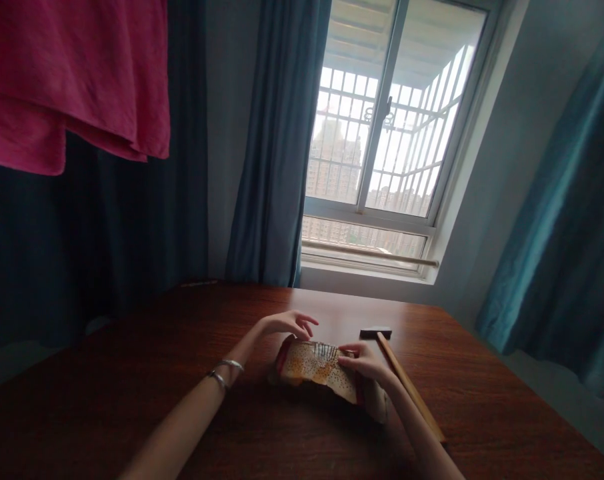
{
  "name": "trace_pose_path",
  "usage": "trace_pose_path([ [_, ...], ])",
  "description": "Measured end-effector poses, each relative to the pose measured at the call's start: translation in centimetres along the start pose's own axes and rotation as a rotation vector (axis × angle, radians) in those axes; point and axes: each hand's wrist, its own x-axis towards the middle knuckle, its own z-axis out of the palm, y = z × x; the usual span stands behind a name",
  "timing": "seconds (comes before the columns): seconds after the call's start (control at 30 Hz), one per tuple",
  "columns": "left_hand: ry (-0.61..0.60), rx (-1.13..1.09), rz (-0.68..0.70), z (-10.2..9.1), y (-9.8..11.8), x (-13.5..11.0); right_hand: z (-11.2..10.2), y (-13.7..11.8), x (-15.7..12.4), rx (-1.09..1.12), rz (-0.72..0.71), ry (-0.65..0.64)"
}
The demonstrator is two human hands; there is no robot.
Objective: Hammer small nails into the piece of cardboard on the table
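Note:
A rough, pale slab [322,367], curved and broken-edged, lies on the table in front of me. Many small dark dots, orange stains and reddish ends mark it. Along its far edge stands a row of several thin dark nails [325,349]. My right hand [365,362] is at the right end of that row, thumb and fingers drawn together at the slab's surface; anything between the fingertips is too small to make out. Just above the slab's far left corner hovers my left hand [293,323], fingers apart and holding nothing. Two silver bangles [225,375] circle the left wrist.
To the right of the slab a hammer [407,383] lies on the brown wooden table [222,427], its dark head toward the window [377,133]. Blue curtains [277,147] hang beyond the table. A pink cloth [82,80] hangs at upper left.

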Motion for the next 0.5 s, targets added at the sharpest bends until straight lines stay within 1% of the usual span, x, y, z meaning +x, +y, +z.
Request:
trace_pose_path([
  [0.07,0.208,-0.013,0.074,-1.8,-0.1,-0.6,-1.2,-0.9,-0.3,0.017,0.007,0.053],
  [0.13,0.384,0.006,0.073,-3.2,-0.6,-0.8,-2.9,-1.7,-0.7,0.07,0.017,0.124],
  [0.2,0.499,0.059,0.02,-3.9,-1.6,-0.6,-5.0,-2.0,-1.4,0.169,0.033,0.231],
  [0.23,0.532,0.104,-0.009,-3.9,-2.1,-0.4,-6.1,-1.8,-1.8,0.216,0.045,0.302],
  [0.3,0.563,0.217,-0.07,-3.5,-3.3,0.3,-8.6,-0.9,-2.7,0.268,0.07,0.476],
  [0.37,0.559,0.336,-0.128,-2.4,-4.2,1.1,-11.1,0.8,-4.0,0.259,0.105,0.633],
  [0.43,0.535,0.457,-0.179,-1.1,-5.0,1.8,-13.7,3.0,-5.5,0.179,0.154,0.782],
  [0.5,0.498,0.565,-0.243,0.4,-5.5,2.5,-16.1,5.5,-7.2,0.061,0.216,0.895],
])
